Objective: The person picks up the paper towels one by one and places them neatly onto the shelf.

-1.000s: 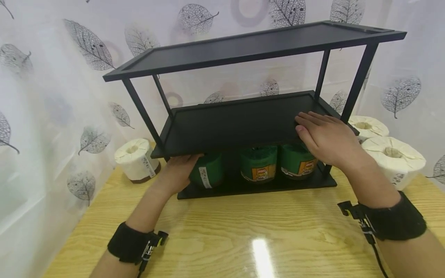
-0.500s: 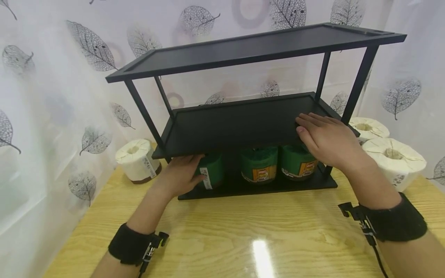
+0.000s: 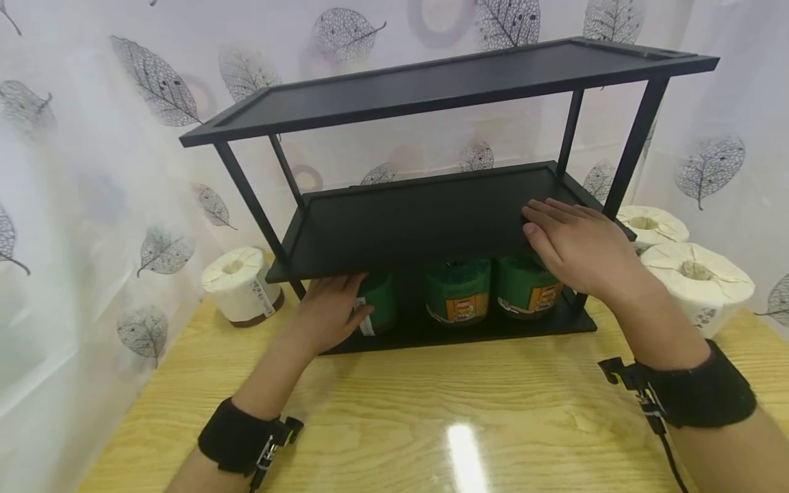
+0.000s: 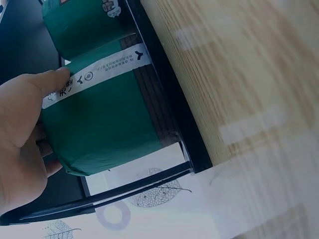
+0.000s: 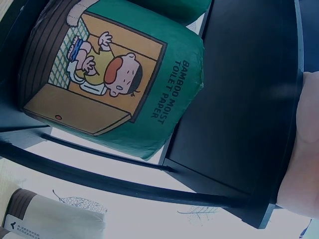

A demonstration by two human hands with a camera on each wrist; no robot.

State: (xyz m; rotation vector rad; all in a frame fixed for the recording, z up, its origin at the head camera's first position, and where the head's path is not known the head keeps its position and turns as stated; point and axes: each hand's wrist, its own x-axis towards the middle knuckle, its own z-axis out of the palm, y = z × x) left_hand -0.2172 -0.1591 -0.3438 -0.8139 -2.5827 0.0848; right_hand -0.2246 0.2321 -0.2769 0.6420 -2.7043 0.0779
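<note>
A black rack (image 3: 425, 212) with stacked shelves stands on the table. On its bottom shelf are green-wrapped toilet paper rolls. My left hand (image 3: 327, 316) reaches under the middle shelf and grips the leftmost green toilet paper roll (image 3: 383, 301). In the left wrist view, the thumb lies on this roll's white label (image 4: 107, 72), with the fingers round its far side. My right hand (image 3: 579, 250) rests on the front right of the middle shelf, fingers extended. Two more green rolls, a middle one (image 3: 457, 291) and a right one (image 3: 527, 286), stand below that shelf.
A cream-wrapped toilet paper roll (image 3: 242, 284) stands left of the rack. Two more cream rolls, one nearer (image 3: 684, 294) and one behind (image 3: 668, 222), are on the right. A leaf-patterned curtain (image 3: 111, 171) hangs around the wooden table (image 3: 394, 411).
My left hand has shifted slightly right, and its thumb has come round onto the front of the leftmost green toilet paper roll. The right hand stays on the shelf.
</note>
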